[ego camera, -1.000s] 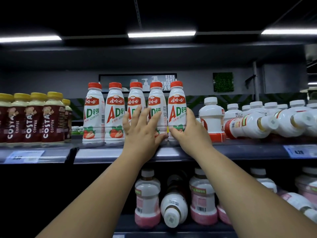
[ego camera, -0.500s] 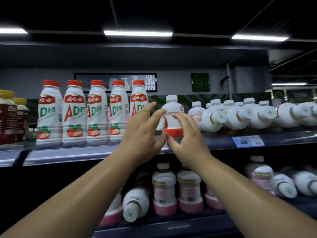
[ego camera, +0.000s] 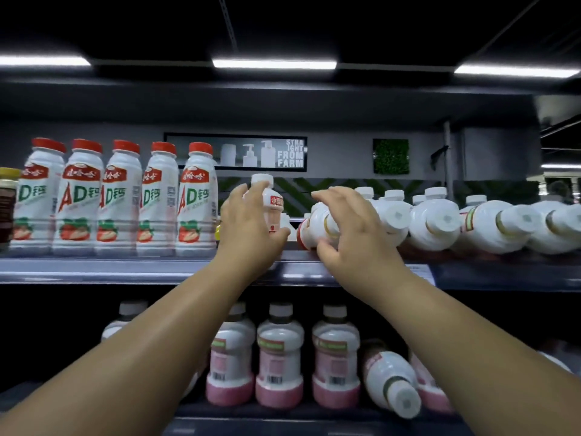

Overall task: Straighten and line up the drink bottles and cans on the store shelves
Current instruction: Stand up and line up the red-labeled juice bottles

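On the upper shelf [ego camera: 125, 270] the left hand [ego camera: 248, 229] grips the upright bottle [ego camera: 273, 203] and the right hand [ego camera: 352, 237] curls round a toppled bottle [ego camera: 312, 223] (its neighbours [ego camera: 434, 226] lie loose too), so a hasty lift could roll them off.

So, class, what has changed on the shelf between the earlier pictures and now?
Both hands left the red-capped AD bottles and moved right. The left hand now grips the upright white-capped bottle; the right hand curls round a toppled white bottle. The AD bottles stay upright in line.
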{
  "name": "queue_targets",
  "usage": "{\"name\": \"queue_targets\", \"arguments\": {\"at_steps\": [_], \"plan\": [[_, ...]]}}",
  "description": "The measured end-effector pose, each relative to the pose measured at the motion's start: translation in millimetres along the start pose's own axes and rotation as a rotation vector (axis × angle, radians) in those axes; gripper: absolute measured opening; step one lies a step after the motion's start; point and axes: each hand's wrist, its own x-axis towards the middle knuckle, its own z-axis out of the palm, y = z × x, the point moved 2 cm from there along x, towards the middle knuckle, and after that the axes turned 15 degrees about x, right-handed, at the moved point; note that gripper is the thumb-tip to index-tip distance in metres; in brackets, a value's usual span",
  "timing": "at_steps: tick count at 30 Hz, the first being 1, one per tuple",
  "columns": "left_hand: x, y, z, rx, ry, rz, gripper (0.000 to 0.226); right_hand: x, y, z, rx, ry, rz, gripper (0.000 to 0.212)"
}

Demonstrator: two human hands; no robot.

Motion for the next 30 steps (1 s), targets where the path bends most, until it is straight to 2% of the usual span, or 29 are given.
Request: {"name": "queue_targets", "arguments": {"at_steps": [3, 8, 11, 16, 21, 25, 30], "plan": [[9, -16, 4, -0.061, -0.103, -0.106, 0.093, 2, 8, 9, 0.009, -0.032, 0.069, 0.059], [21, -28, 9, -0.190, -0.263, -0.152, 0.110, 8, 15, 22, 0.049, 0.013, 0.119, 0.060], [24, -34, 10, -0.217, -0.265, -0.166, 0.120, 14, 19, 30, 0.073, -0.011, 0.156, 0.061], [26, -43, 7, -0.315, -0.378, -0.135, 0.117, 13, 26, 44, 0.045, -0.010, 0.167, 0.063], [21, -43, 9, -0.210, -0.279, -0.086, 0.116, 13, 25, 49, 0.054, 0.085, 0.165, 0.058], [19, -44, 12, -0.212, -0.318, -0.023, 0.109, 30, 22, 44, 0.172, 0.184, 0.146, 0.055], [14, -42, 10, -0.130, -0.231, -0.045, 0.115, 69, 29, 37, 0.312, 0.297, 0.243, 0.035]]}}
